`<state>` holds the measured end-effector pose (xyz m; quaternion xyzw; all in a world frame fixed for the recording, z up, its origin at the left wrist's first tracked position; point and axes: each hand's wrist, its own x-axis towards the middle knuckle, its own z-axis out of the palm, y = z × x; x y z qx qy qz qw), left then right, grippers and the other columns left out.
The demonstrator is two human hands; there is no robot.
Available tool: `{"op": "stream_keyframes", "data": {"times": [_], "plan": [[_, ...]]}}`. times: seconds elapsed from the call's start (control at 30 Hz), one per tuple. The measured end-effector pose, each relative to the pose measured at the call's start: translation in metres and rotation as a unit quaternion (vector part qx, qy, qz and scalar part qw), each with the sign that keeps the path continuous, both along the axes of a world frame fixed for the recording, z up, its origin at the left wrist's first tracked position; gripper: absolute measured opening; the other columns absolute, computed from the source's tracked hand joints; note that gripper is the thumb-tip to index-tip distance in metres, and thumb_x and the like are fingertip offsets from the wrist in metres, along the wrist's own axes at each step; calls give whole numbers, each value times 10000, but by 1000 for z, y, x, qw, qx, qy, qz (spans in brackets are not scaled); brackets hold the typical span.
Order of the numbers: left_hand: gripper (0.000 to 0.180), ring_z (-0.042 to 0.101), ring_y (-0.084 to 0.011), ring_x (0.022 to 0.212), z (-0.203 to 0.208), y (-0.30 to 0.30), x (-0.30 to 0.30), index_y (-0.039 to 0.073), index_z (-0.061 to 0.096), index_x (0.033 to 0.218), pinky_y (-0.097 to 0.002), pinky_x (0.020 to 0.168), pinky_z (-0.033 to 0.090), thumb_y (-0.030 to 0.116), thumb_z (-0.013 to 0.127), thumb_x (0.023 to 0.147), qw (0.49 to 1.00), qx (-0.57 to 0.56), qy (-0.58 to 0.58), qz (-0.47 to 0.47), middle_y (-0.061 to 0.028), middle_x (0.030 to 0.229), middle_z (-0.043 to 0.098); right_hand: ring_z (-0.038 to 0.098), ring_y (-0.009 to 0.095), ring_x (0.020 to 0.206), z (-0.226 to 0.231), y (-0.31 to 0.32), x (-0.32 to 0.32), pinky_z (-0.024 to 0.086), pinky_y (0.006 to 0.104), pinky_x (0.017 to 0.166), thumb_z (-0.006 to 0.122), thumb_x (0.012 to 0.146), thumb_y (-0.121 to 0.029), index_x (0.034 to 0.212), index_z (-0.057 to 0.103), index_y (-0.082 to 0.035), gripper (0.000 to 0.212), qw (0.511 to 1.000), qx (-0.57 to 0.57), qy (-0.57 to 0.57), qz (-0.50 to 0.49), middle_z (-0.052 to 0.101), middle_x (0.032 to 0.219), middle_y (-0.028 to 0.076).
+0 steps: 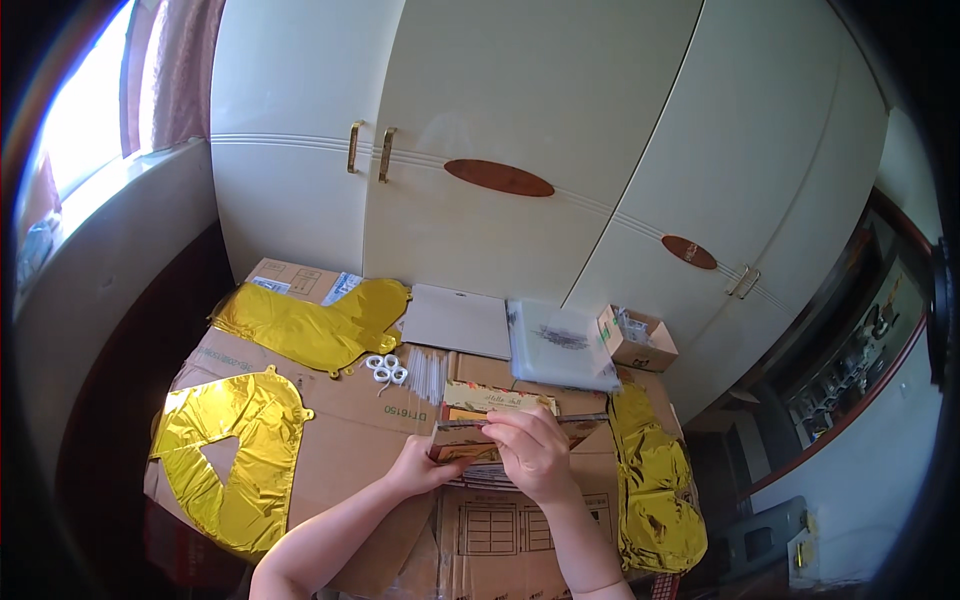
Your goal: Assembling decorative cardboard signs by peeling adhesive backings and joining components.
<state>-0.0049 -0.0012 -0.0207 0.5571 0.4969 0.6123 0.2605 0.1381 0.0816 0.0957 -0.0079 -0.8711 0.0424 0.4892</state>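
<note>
Bare forearms (330, 530) come in from the lower edge, and the hands meet over a patterned card (455, 440) held above the bench (350, 425), which is covered in flattened brown cardboard. Its long axis runs roughly left to right, across the line of the arms. The left hand (425, 468) is at its left end, thumb on the near side, the grip closed on that end. The right hand (535, 455) comes over the middle, its grip narrowed to a pinch of thumb and finger at the card's upper edge, and is the nearer of the two to that edge; whether one layer or several is caught there, I cannot tell. Thin layered sheets (485, 476) show just below.

Just beyond the hands lies a flat cream printed card (497, 398) with a floral border. Crinkled, mirror-bright gold foil balloons, limp and flat, lie to the left (265, 480), far left (290, 325) and right (655, 480).

Farther off are small white ring-shaped rolls (383, 370), slim pale sticks (428, 375), a smooth grey-beige board (458, 320), glossy clear plastic sleeves (555, 345) and an open carton (645, 350). Behind everything stand smooth cream cabinet doors (520, 90) with brass handles (386, 155).
</note>
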Motion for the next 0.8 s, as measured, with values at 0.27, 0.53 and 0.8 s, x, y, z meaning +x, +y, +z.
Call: {"op": "stream_keyframes", "data": {"times": [0.27,0.53,0.8], "plan": [[281,614,-84,703,-1,1,0,5,624,1014,-264,659,503,97,692,757,1000,4,10,3,-83,807,678,581,207,730,0,1,0,492,317,651,688,629,53,852,660,-81,261,1000,11,1,-9,633,880,34],[266,618,-81,721,-3,0,2,6,630,1010,-261,667,506,88,689,764,1000,14,-5,6,-85,827,681,560,220,755,8,-5,-1,470,318,670,699,679,7,865,657,-63,203,998,-22,-53,-36,604,848,40],[255,624,-86,719,-3,1,3,13,636,1005,-260,665,507,93,694,770,1000,26,8,15,-83,831,684,553,249,760,14,-10,0,466,342,697,691,696,-1,908,636,-49,224,993,-62,-88,-46,584,825,62]]}}
